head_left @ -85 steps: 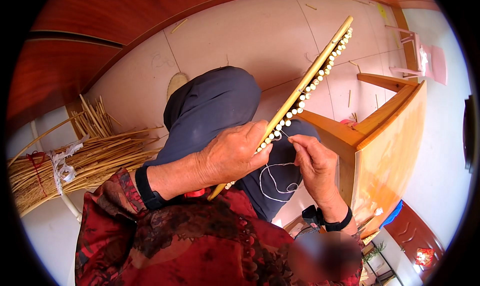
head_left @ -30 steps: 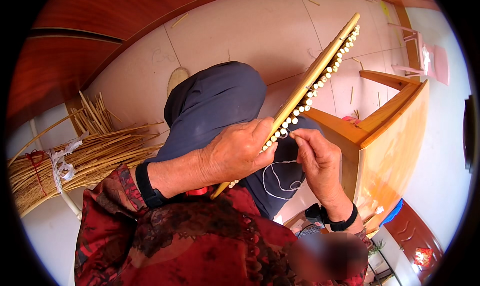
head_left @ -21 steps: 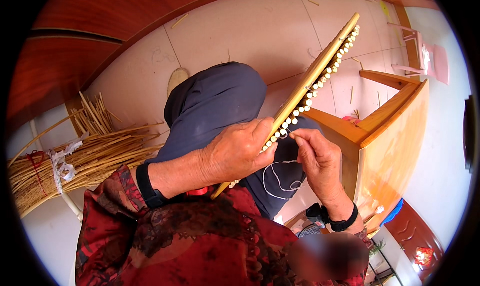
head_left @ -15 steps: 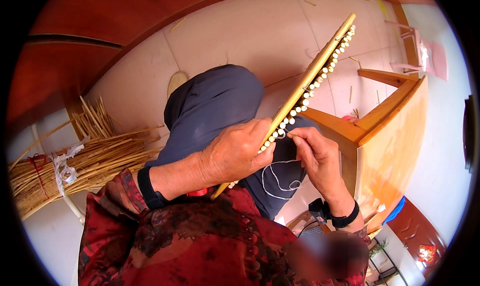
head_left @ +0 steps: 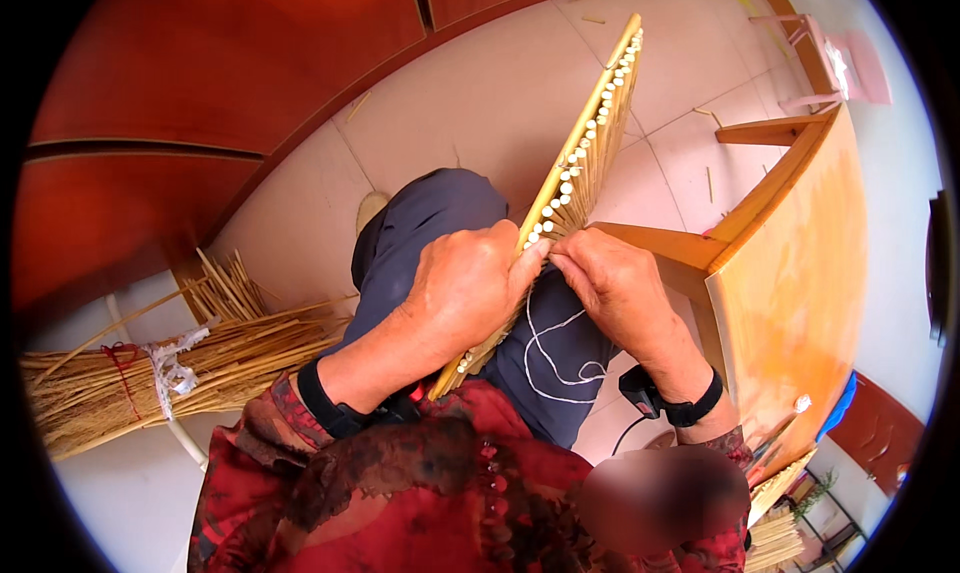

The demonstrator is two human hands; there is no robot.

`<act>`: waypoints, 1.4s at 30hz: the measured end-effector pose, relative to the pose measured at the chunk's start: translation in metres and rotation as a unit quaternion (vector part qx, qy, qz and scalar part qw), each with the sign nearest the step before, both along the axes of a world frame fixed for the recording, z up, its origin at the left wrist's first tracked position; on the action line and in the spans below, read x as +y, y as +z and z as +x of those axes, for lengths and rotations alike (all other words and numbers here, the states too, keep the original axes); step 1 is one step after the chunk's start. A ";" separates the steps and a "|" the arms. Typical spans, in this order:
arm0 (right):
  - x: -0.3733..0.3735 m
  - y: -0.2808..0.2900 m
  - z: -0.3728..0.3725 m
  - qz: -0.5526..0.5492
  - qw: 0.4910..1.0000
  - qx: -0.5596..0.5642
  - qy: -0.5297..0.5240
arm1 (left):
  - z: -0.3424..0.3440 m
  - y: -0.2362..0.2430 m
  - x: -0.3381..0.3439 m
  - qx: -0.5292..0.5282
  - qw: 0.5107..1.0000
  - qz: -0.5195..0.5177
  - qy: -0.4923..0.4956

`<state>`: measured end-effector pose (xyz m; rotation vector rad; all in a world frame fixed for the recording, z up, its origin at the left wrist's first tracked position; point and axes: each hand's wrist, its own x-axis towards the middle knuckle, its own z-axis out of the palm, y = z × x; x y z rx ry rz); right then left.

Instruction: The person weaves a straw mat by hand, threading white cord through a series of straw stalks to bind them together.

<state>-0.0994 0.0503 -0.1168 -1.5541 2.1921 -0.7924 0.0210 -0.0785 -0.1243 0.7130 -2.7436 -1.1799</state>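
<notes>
A flat panel of pale straw stalks (head_left: pixel 597 158), edged by a longer yellow stalk, stands tilted over my lap with its row of cut ends facing me. My left hand (head_left: pixel 465 283) is wrapped round the panel's edge, its thumb pressed near the cut ends. Just to the right, my right hand (head_left: pixel 607 278) pinches at the panel's edge, close to the left thumb; what lies between its fingertips is too small to make out. White string (head_left: pixel 533 348) hangs below the hands and loops over my dark trouser leg.
A bundle of straw stalks (head_left: pixel 250 358), tied with white and red strips, lies at the left. A wooden table or stool (head_left: pixel 790 273) stands close on the right. Red cabinets (head_left: pixel 230 63) line the far left. A pink chair (head_left: pixel 850 68) stands at the far right.
The panel has turned, so more of its stalk side shows on the right. My right hand has moved in closer to the left thumb, against the panel's edge.
</notes>
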 end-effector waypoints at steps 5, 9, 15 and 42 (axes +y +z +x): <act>0.007 -0.005 -0.003 -0.026 0.998 0.019 0.050 | -0.003 -0.002 0.003 0.018 0.999 -0.026 0.009; 0.016 -0.005 0.003 -0.046 0.998 0.018 0.040 | -0.001 -0.002 0.009 0.039 0.999 -0.034 -0.004; 0.029 0.001 0.010 -0.046 0.999 0.013 0.022 | 0.000 -0.002 0.014 0.055 0.997 -0.047 -0.025; 0.010 0.008 0.017 0.024 0.999 0.015 -0.045 | 0.005 -0.009 0.012 0.093 0.994 -0.048 -0.007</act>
